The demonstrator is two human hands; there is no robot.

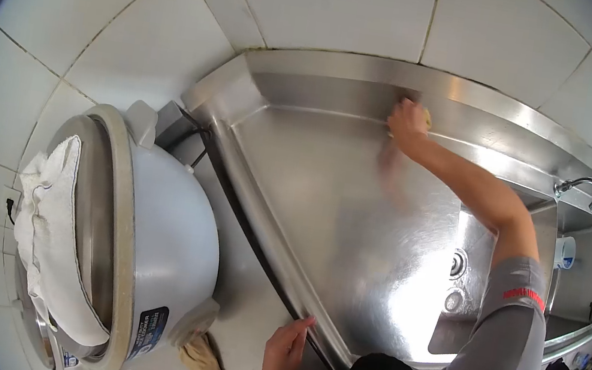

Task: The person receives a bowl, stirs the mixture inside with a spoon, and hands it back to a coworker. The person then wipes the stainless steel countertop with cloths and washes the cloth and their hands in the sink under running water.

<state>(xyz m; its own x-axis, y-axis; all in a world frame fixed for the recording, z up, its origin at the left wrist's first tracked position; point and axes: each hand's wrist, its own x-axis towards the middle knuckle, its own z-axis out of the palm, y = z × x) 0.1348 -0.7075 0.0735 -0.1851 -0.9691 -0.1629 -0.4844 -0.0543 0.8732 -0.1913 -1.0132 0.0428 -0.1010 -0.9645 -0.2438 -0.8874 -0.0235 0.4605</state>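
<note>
My right hand (pixel 408 123) is closed on a small yellowish sponge (pixel 428 119), mostly hidden by the fingers. It presses against the raised back edge of the stainless steel sink counter (pixel 299 163), and its reflection shows in the metal below. My left hand (pixel 285 346) is low in the view beside the counter's left rim, fingertips at or close to the rim. Its fingers are loosely bent and nothing shows in them.
A large rice cooker (pixel 177 221) with a white cloth (pixel 52 226) on its lid stands at the left. A brown cloth (pixel 202 356) lies near its base. At the right are a sink basin (pixel 459 314), a faucet (pixel 584 184) and a white cup (pixel 565 253). Tiled wall (pixel 336 9) rises behind.
</note>
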